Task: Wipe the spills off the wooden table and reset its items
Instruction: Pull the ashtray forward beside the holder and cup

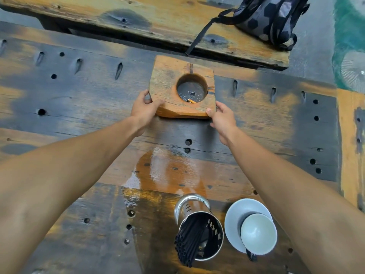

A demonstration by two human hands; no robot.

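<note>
A square wooden ashtray block (pixel 167 76) with a round hollow holding ash and a cigarette butt sits at the far middle of the wooden table (pixel 79 107). My left hand (pixel 145 109) grips its near-left corner, thumb on top. My right hand (pixel 221 117) holds its near-right corner. A shiny wet spill (pixel 166 173) spreads over the boards between my forearms. Nearer to me stands a perforated metal holder (pixel 197 224) full of black straws. Beside it on the right, a grey cup rests on a grey saucer (pixel 235 216).
A wooden bench (pixel 138 18) runs along the table's far side, and a dark backpack (pixel 270 18) sits on its right end with a strap hanging down. Grey floor and a green patch (pixel 347 36) show at the far right.
</note>
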